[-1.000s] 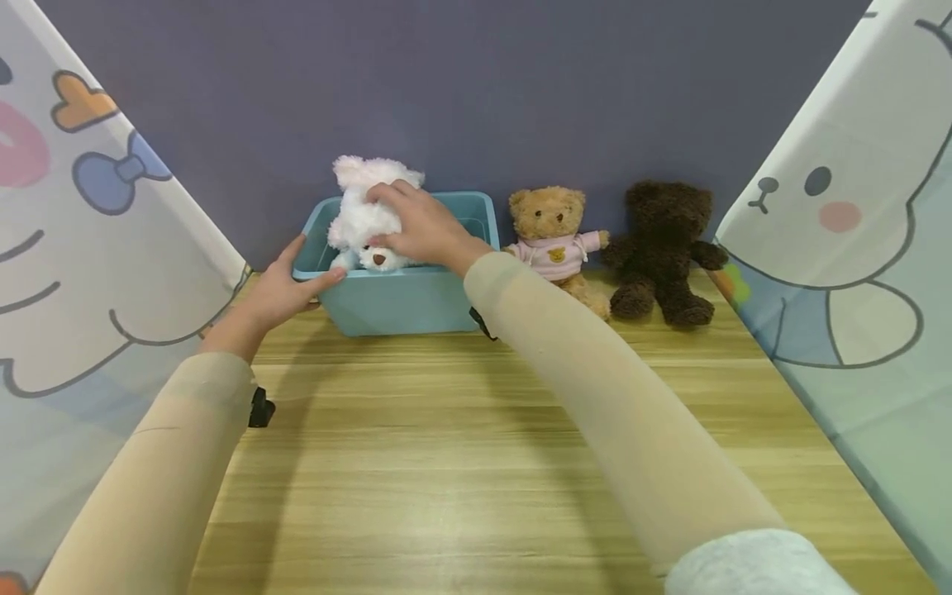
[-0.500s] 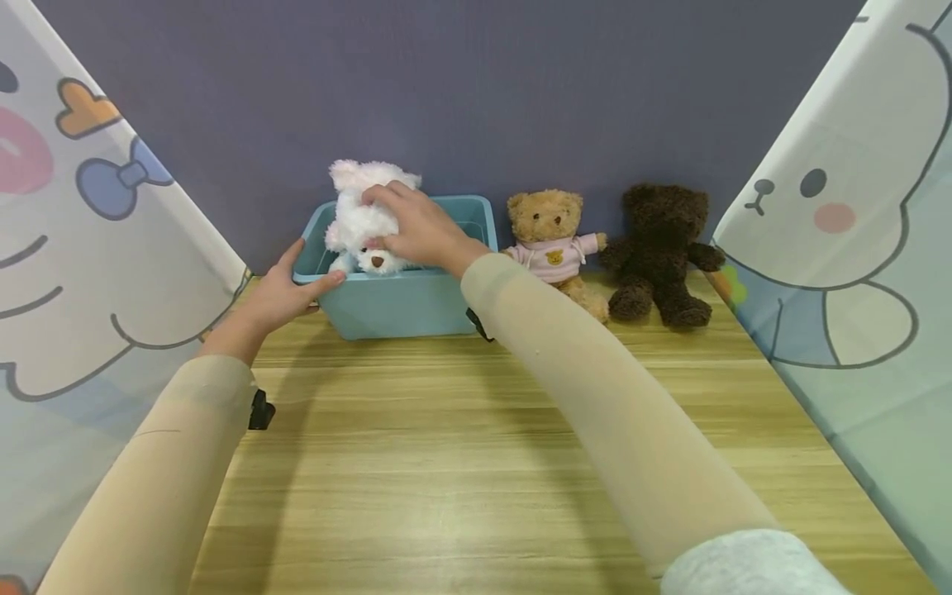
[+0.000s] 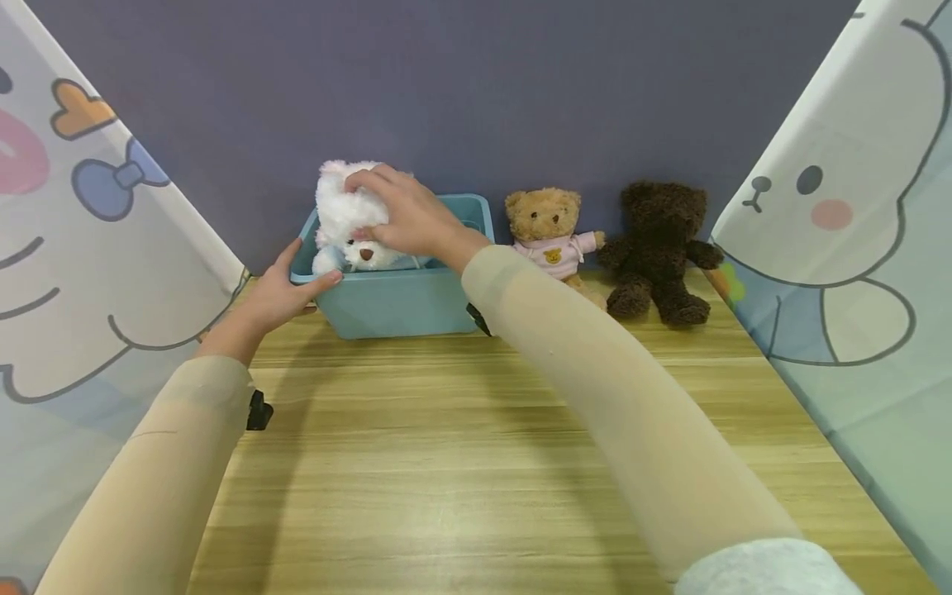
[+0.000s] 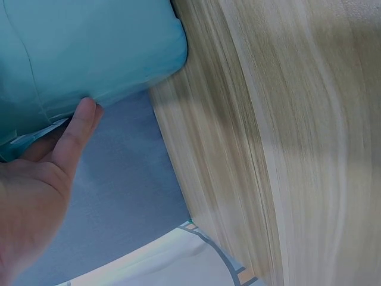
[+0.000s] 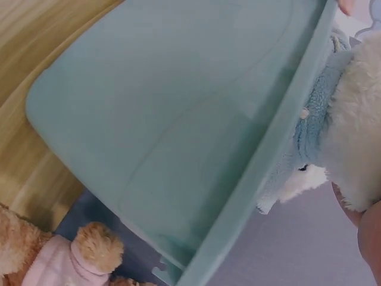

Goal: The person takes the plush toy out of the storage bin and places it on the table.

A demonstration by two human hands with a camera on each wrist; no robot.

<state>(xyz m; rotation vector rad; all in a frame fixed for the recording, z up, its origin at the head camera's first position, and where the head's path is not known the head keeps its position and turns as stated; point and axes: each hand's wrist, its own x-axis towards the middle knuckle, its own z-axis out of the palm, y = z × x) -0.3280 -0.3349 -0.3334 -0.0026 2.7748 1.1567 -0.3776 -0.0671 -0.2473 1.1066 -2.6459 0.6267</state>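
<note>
A white fluffy teddy bear [image 3: 342, 216] in a light blue garment [image 5: 321, 107] leans into the left part of a teal plastic bin [image 3: 402, 307]. Its head stands above the rim. My right hand [image 3: 409, 215] grips the bear's head from the right, fingers over the top and thumb near the face. At the bin's left end my left hand [image 3: 273, 297] holds the rim, with the thumb on the front edge and fingers along the side. In the left wrist view, the left thumb [image 4: 76, 134] presses against the bin's wall. The bear's lower body is hidden inside the bin.
Right of the bin sits a light brown teddy bear [image 3: 546, 219] in a pink hoodie. Beside it sits a dark brown teddy bear [image 3: 662, 240]. A wooden tabletop [image 3: 446, 454] spreads in front, with a dark grey wall [image 3: 476, 99] behind and printed cloths [image 3: 855, 207] at both sides.
My right hand has shifted slightly left with the white bear, which now sits closer to the bin's left end. More of its blue garment shows. My left hand stays on the rim.
</note>
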